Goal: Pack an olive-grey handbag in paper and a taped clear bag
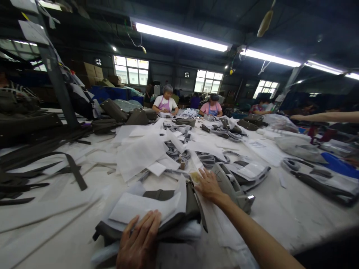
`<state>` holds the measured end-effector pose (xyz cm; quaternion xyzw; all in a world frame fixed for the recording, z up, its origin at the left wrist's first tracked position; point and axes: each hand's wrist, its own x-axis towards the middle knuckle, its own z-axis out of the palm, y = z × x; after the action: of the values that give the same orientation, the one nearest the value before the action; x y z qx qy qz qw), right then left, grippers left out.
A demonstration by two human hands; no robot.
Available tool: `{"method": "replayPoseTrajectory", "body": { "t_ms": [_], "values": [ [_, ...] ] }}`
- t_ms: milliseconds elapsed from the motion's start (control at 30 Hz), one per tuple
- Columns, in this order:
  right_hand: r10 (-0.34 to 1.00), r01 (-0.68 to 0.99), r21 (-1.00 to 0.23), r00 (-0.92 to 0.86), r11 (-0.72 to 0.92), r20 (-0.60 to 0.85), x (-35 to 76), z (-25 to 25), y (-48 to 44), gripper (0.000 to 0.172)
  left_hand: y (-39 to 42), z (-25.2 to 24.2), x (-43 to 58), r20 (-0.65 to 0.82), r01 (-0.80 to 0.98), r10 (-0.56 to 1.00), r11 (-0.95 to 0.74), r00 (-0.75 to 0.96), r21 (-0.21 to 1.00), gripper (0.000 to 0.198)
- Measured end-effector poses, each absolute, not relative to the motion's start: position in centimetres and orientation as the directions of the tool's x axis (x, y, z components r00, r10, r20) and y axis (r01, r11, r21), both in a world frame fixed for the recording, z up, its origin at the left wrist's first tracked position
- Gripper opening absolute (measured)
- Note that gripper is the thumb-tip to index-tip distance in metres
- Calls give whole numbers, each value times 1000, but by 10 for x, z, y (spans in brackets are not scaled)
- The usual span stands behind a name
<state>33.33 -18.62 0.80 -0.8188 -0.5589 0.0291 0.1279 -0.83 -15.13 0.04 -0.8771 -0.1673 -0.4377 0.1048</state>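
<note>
A dark olive fabric bag [193,203] lies in front of me, with white foam sheets [134,209] folded over it. My left hand [140,239] rests flat on the near edge of these sheets, fingers stretched out. Beyond the bag's right end, my right hand [207,184] reaches forward with its fingers apart, over or against a small yellowish item [195,177] that I cannot identify. Just right of that hand stands a grey device [231,185] resembling a tape dispenser. What lies under the right palm is hidden.
White sheets [143,153] and coiled grey straps [207,158] cover the table's middle. Dark straps [74,172] lie at left, more bags [249,172] at right. Several people work across the table; another person's arm [325,117] reaches in from the right.
</note>
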Motion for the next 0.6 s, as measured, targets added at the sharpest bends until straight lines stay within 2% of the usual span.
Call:
{"method": "replayPoseTrajectory", "body": {
  "t_ms": [67,167,267,367,500,600],
  "values": [
    [935,912,-256,347,-321,66,334,1,-181,52,-145,9,-13,822,456,289,-889,491,40,39],
    [928,884,-319,370,-342,31,341,2,-177,48,-142,22,-22,790,581,516,-772,332,260,36],
    [918,858,-389,390,-335,71,352,12,-193,42,-139,34,-33,627,656,762,-559,164,507,41],
    [910,864,-409,384,-295,155,357,20,-228,28,-134,43,-41,431,645,902,-344,24,683,56],
    [886,859,-330,449,-391,116,352,12,-273,21,-128,51,-41,279,644,955,-152,-99,749,65],
    [859,842,-243,508,-481,61,344,-1,-283,20,-128,56,-38,242,636,964,-120,-108,762,66]
  ]
}}
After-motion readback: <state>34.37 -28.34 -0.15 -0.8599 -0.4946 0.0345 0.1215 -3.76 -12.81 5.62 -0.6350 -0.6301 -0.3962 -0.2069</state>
